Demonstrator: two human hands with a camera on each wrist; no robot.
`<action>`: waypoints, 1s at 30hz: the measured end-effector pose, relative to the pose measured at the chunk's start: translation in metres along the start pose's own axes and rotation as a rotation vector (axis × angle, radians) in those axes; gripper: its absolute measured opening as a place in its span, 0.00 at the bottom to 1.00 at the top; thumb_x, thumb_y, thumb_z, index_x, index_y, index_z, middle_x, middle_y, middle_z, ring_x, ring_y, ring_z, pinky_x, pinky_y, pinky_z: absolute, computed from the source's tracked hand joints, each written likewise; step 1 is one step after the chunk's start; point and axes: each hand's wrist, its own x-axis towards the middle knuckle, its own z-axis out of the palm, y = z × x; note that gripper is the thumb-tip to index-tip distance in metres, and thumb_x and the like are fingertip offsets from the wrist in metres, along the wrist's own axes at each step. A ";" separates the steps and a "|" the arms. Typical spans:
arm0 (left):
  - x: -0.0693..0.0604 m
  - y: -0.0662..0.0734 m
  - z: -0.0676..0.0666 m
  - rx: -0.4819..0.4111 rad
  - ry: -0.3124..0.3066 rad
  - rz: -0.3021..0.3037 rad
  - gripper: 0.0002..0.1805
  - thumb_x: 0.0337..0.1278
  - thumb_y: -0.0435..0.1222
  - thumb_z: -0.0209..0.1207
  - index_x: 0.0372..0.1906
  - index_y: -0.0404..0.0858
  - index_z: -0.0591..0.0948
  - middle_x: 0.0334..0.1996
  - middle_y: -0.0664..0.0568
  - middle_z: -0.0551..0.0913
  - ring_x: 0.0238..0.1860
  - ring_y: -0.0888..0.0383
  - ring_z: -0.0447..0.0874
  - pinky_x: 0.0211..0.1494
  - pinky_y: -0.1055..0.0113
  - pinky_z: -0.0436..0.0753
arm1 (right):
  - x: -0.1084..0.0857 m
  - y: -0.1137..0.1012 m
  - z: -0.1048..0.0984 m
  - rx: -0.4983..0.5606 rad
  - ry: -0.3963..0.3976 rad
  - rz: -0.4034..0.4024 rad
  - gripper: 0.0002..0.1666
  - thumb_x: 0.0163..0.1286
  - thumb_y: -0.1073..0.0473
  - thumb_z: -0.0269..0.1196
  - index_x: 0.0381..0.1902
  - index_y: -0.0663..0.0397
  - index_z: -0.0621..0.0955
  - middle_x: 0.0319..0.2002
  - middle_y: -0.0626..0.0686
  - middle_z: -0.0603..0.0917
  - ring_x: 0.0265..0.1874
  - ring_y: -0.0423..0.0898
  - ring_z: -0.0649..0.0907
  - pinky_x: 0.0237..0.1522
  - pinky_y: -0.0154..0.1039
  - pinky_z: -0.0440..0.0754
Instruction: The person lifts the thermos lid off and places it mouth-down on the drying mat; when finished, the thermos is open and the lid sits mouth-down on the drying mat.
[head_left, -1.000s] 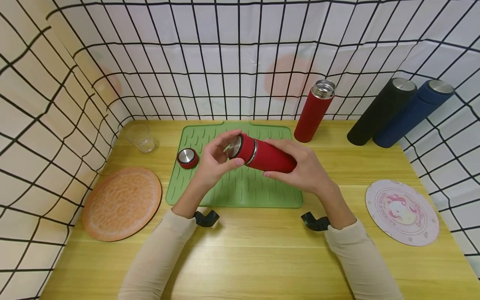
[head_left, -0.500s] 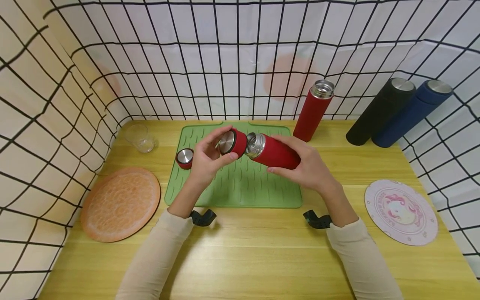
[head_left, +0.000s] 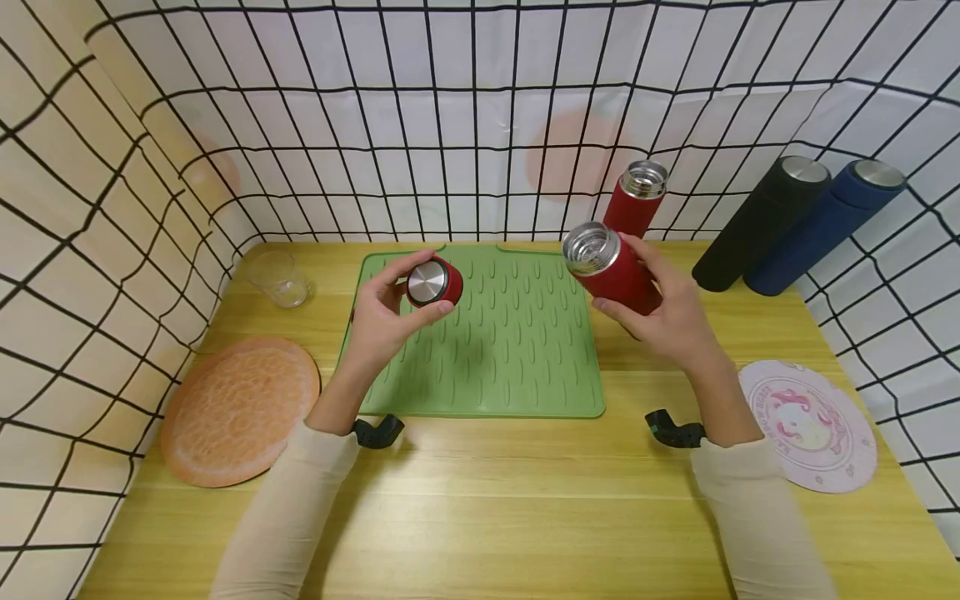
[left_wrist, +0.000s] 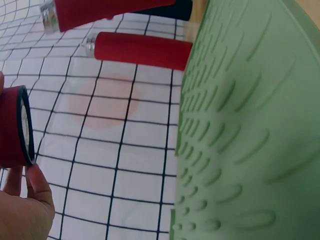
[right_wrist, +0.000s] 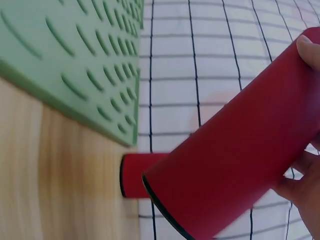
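Observation:
My left hand [head_left: 378, 323] pinches a red bottle lid [head_left: 448, 283] with a silver top and black rim, above the left part of a green ridged mat [head_left: 495, 367]. The right hand [head_left: 672, 310] grips a red thermos bottle [head_left: 624, 279], tilted, its bare steel mouth facing up and left. Behind it stands a second red thermos [head_left: 630, 210], also without a lid and partly covered by the held one. Only a sliver of another red lid shows past my left hand. In the right wrist view the held thermos [right_wrist: 245, 145] hangs clear of the table.
A black thermos [head_left: 761, 225] and a blue thermos [head_left: 825, 229] stand capped at the back right. A clear glass [head_left: 288, 287] is at the back left. An orange round placemat [head_left: 240, 408] lies left, a pink round one [head_left: 817, 425] right. Gridded cloth walls surround the table.
The lid has come off the red thermos in my hands. My left hand has moved left with the lid, and my right hand has carried the thermos right, turning its mouth upward.

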 end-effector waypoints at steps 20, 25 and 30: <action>-0.013 -0.016 -0.020 0.296 0.043 -0.257 0.38 0.53 0.36 0.77 0.70 0.53 0.78 0.70 0.54 0.75 0.58 0.53 0.75 0.51 0.58 0.77 | 0.013 0.048 -0.041 0.216 0.251 0.291 0.46 0.72 0.55 0.68 0.79 0.24 0.59 0.78 0.45 0.66 0.76 0.51 0.68 0.79 0.57 0.61; -0.017 -0.023 -0.019 0.356 0.031 -0.284 0.37 0.54 0.37 0.76 0.70 0.54 0.78 0.72 0.52 0.73 0.62 0.51 0.75 0.57 0.50 0.78 | 0.024 0.060 -0.043 0.243 0.328 0.314 0.45 0.72 0.54 0.68 0.79 0.25 0.59 0.77 0.46 0.67 0.75 0.48 0.69 0.79 0.52 0.62; -0.019 -0.031 -0.016 0.411 0.006 -0.284 0.37 0.57 0.35 0.74 0.72 0.49 0.76 0.75 0.48 0.69 0.72 0.48 0.70 0.72 0.50 0.75 | 0.035 0.070 -0.043 0.239 0.380 0.328 0.44 0.73 0.53 0.67 0.78 0.26 0.60 0.77 0.46 0.68 0.74 0.47 0.70 0.79 0.47 0.63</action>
